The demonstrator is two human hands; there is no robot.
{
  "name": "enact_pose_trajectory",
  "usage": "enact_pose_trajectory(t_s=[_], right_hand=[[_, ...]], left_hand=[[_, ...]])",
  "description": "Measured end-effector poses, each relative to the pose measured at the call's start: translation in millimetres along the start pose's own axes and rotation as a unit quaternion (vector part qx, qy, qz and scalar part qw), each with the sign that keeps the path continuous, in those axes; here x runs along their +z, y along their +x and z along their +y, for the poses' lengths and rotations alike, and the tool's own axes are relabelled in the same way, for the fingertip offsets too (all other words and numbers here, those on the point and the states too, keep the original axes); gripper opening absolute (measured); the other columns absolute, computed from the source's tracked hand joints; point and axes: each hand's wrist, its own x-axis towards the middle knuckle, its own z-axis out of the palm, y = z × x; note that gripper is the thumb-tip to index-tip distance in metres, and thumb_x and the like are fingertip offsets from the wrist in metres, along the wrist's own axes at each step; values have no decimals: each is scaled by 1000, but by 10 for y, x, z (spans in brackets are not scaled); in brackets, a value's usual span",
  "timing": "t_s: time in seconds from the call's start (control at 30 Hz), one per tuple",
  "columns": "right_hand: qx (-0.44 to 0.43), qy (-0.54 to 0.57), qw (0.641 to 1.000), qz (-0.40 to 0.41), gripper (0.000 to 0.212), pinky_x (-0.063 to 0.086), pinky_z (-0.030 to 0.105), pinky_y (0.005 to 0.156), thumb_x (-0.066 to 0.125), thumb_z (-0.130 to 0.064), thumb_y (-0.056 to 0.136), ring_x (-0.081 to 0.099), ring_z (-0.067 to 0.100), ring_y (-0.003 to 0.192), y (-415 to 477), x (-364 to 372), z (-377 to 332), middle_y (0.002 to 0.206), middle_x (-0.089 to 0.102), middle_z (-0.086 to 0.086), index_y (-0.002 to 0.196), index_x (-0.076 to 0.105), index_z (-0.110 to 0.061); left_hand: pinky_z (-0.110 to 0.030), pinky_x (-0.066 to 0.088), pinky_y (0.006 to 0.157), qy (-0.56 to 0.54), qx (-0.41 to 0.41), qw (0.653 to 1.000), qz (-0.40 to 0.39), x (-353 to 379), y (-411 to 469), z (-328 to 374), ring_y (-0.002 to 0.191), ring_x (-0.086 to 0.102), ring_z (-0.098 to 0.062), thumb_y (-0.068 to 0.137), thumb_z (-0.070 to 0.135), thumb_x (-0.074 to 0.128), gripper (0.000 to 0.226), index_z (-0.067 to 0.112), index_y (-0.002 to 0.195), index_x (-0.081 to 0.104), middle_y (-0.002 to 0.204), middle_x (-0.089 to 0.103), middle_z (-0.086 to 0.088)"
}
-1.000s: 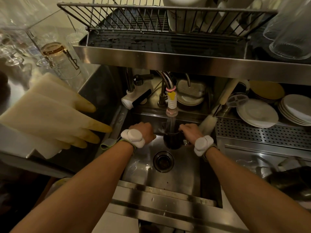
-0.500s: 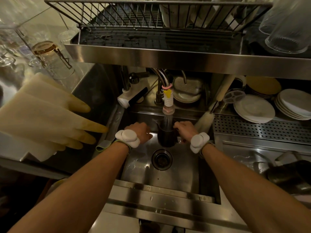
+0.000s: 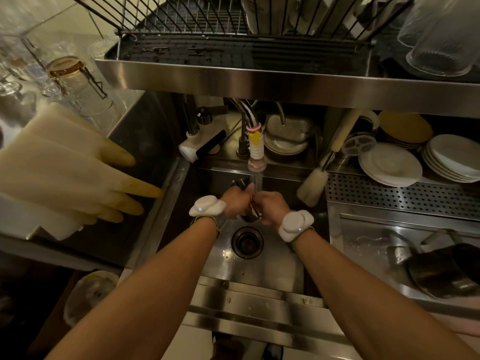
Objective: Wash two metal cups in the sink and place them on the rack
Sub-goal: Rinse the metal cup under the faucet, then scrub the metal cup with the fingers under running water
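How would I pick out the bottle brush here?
Start at the sink. At its back right corner, beside the plates, a brush leans head down. It alone has a fuzzy white head on a long pale handle.

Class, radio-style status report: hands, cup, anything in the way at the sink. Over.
Left hand, right hand both gripping metal cup under tap. Cup mostly hidden between them. Bottle brush leaning at right, clear of hands.

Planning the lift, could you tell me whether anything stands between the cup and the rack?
Yes: the shelf edge juts out over the tap, between the cup below and the rack above; lift around it.
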Motion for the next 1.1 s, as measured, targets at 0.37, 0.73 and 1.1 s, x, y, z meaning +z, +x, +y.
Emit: enact_pose_trajectory(t_s=[0.37, 0.73, 1.1], right_hand=[[-57, -188, 980, 4, 22, 45, 25, 87, 59, -11, 90, 62, 17, 101, 98, -391, 178, 110, 70, 10, 106, 72, -7], [-13, -183, 982, 44, 22, 45, 26, 76, 56, -14, 92, 54, 11, 73, 206, -700, 306, 71, 58, -7, 104, 70, -2], [-23, -203, 978, 30, 22, 46, 31, 78, 55, -18, 94, 56, 16, 75, 152, -689, 322, 69, 57, -2, 99, 70, -4]], left_hand=[[-30, 47, 62, -129, -65, 989, 35, -4, 98, -73, 53, 60, -21, 91, 7, 53, 20, -2, 79, 66, 54, 63, -8], [-28, 42, 59, -12, 63, 990, 125, -108, 162, -341, 61, 53, -22, 82, 19, 57, 32, 11, 52, 59, 57, 54, -13], [-26, 32, 53, 79, 119, 988, 63, -148, 122, -319, 51, 39, -13, 86, 15, 57, 39, 13, 48, 48, 53, 44, -5]])
